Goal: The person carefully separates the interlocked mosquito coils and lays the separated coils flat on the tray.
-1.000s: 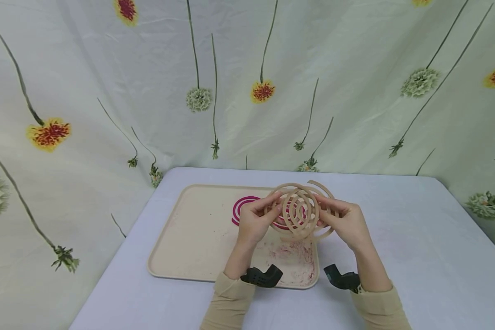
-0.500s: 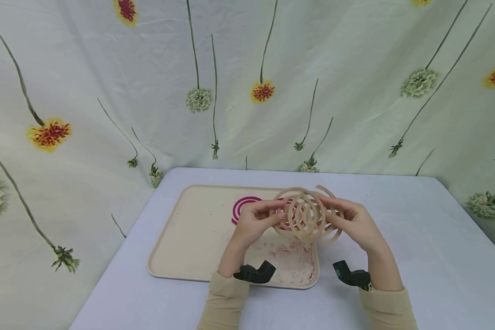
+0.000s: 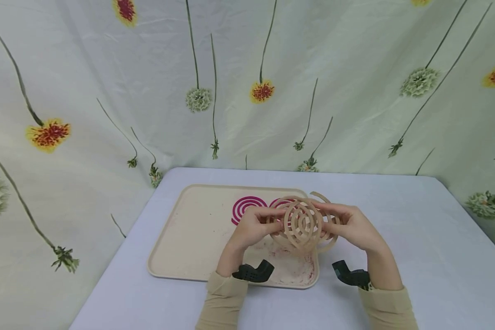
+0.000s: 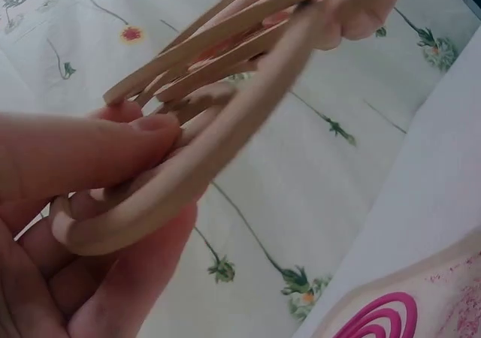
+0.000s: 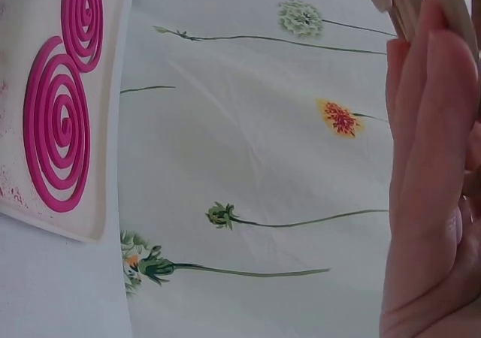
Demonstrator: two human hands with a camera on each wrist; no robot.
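Both hands hold a pair of tan mosquito coils [image 4: 225, 146] in the air over the right side of the tray, with their spiral bands crossing each other. My left hand [image 3: 249, 229] pinches the left edge between thumb and fingers, as the left wrist view shows close up. On the opposite side, my right hand [image 3: 354, 224] grips the coils by their right part; most of that grip is cut off in the right wrist view. Behind them on the tray lie two pink mosquito coils [image 5: 30, 128] side by side, the right one partly covered in the head view.
The beige tray [image 3: 189, 247] carries reddish smears at its front right corner. It rests on a table with a white cloth [image 3: 404, 238]. A flower-printed curtain [image 3: 354, 114] hangs behind the table. A black wrist camera [image 3: 253, 272] sits on each wrist.
Both hands and the tan coils have come slightly lower, and the right hand has shifted a little to the right. The coils have tilted between the fingers. The pink coils have stayed put.
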